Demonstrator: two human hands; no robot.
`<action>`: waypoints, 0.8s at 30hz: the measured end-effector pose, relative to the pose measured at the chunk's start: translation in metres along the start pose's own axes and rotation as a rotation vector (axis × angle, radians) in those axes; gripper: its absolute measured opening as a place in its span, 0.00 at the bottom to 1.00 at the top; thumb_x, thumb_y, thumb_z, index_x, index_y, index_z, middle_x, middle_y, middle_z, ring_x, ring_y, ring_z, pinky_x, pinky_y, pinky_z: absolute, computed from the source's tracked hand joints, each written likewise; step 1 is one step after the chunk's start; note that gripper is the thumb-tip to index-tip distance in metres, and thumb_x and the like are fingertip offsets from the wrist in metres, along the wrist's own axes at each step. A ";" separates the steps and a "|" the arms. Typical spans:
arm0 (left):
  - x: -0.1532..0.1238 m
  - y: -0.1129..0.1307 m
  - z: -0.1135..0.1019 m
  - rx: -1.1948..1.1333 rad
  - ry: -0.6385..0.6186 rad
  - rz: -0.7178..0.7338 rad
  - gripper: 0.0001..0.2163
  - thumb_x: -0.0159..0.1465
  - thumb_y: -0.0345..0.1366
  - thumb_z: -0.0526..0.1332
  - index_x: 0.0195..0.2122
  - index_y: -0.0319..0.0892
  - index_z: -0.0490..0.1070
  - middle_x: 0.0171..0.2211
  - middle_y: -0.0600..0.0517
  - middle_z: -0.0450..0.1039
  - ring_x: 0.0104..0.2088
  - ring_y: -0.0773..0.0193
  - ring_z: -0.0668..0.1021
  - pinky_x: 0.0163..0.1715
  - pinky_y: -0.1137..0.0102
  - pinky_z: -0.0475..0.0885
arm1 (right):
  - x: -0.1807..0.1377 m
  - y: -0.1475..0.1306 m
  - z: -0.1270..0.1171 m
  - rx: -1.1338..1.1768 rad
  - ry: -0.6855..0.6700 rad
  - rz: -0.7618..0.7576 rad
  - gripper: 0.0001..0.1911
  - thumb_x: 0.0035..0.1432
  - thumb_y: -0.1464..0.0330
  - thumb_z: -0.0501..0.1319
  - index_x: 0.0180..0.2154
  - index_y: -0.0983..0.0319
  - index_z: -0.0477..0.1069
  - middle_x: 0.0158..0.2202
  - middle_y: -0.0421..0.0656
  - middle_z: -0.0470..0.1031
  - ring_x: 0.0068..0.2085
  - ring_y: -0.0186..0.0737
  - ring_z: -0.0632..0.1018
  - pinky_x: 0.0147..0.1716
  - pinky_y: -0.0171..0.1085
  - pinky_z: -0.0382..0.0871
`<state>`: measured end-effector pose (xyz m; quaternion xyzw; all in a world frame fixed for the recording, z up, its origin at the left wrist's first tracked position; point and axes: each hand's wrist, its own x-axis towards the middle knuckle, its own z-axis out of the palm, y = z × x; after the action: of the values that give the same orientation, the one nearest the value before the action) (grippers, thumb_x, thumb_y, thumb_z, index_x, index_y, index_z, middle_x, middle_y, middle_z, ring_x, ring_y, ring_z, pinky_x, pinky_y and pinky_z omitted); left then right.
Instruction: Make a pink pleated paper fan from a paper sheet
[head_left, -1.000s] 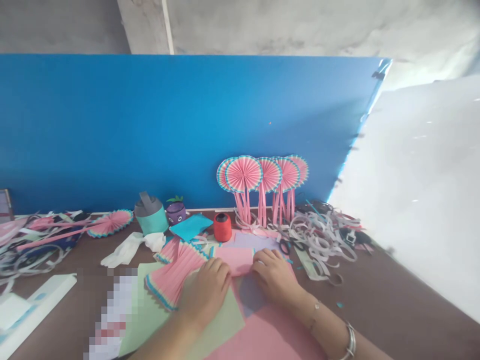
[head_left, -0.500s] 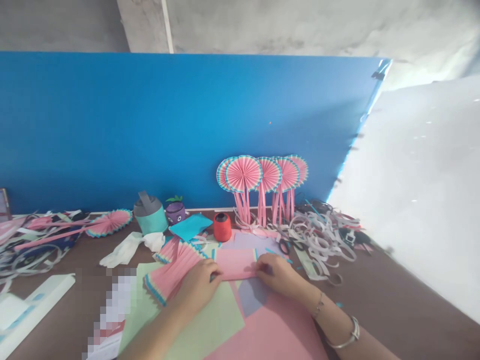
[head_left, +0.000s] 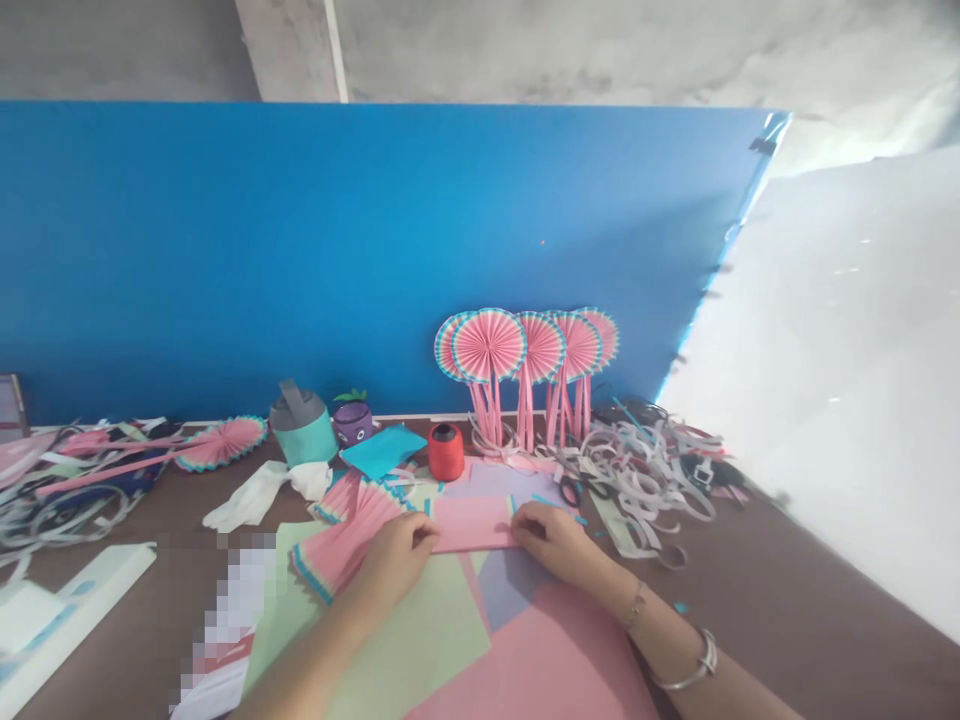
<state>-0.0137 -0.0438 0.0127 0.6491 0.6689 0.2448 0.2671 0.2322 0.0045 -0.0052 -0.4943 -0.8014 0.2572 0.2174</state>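
Hands — left (head_left: 397,553), right (head_left: 553,540) — pinch paper (head_left: 474,523) edges; open table (head_left: 787,620) rightward.

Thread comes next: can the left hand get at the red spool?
Probably yes: the red spool stands just beyond the left hand, with only the flat pink paper between, though that hand holds the paper's end.

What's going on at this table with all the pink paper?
A person is working a folded pink paper at the brown table, left hand pinching its left end, right hand its right end. Just left lie pleated pink pieces; finished paper fans stand against the blue board behind, near a red thread spool.
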 end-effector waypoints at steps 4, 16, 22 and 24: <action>0.003 -0.002 0.003 0.033 0.015 0.002 0.06 0.59 0.28 0.57 0.30 0.40 0.74 0.33 0.51 0.77 0.35 0.64 0.76 0.34 0.73 0.65 | 0.000 -0.005 0.000 -0.033 0.012 0.041 0.08 0.54 0.73 0.55 0.29 0.63 0.73 0.27 0.42 0.74 0.29 0.36 0.71 0.28 0.32 0.57; 0.004 -0.002 0.005 0.090 0.007 0.021 0.06 0.59 0.26 0.57 0.30 0.40 0.73 0.33 0.51 0.75 0.36 0.64 0.76 0.36 0.73 0.64 | 0.002 -0.004 0.004 -0.086 0.027 0.032 0.07 0.53 0.74 0.56 0.29 0.63 0.73 0.28 0.41 0.73 0.29 0.35 0.70 0.28 0.32 0.57; 0.004 -0.006 0.008 0.111 0.008 0.056 0.07 0.60 0.26 0.56 0.29 0.40 0.73 0.33 0.50 0.74 0.37 0.63 0.75 0.37 0.72 0.65 | 0.001 -0.007 0.004 -0.110 0.025 0.063 0.07 0.53 0.74 0.56 0.30 0.63 0.74 0.29 0.42 0.74 0.30 0.36 0.71 0.29 0.32 0.58; 0.004 -0.007 0.009 0.114 0.009 0.076 0.07 0.60 0.26 0.56 0.30 0.40 0.72 0.33 0.50 0.74 0.38 0.63 0.75 0.38 0.71 0.65 | 0.001 -0.007 0.004 -0.113 0.024 0.063 0.07 0.53 0.74 0.56 0.30 0.63 0.74 0.29 0.42 0.74 0.30 0.36 0.71 0.30 0.32 0.58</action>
<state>-0.0132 -0.0407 0.0011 0.6871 0.6579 0.2189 0.2173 0.2242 0.0018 -0.0037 -0.5337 -0.7961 0.2122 0.1906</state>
